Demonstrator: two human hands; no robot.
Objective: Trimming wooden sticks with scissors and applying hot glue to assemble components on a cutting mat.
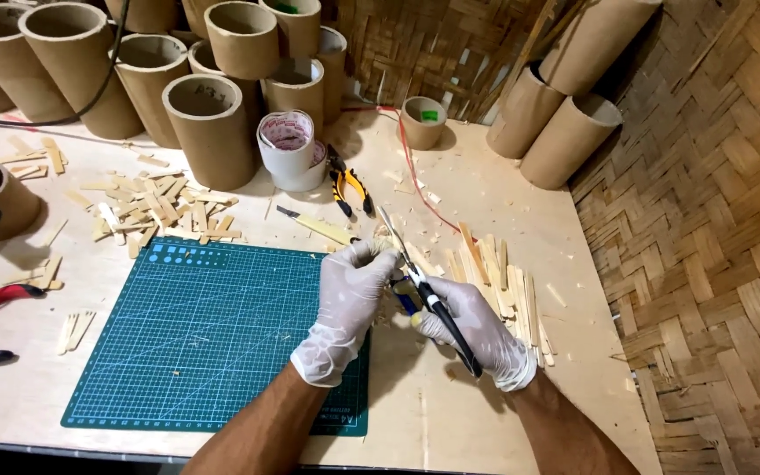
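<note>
Cardboard tubes [213, 127] are standing open-mouthed at the desk [503, 220] back. Right hand [477, 330] is gripping scissors [424, 290]; left hand [349, 299] is pinching a wood stick [389, 242] beside the green mat [204, 334].

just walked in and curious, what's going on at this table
A person in white gloves works at a table beside a green cutting mat. The right hand grips black-handled pliers, tips up, against a small wooden piece pinched in the left hand. Flat wooden sticks lie heaped to the right, more scraps sit beyond the mat, and cardboard tubes stand at the back.
</note>
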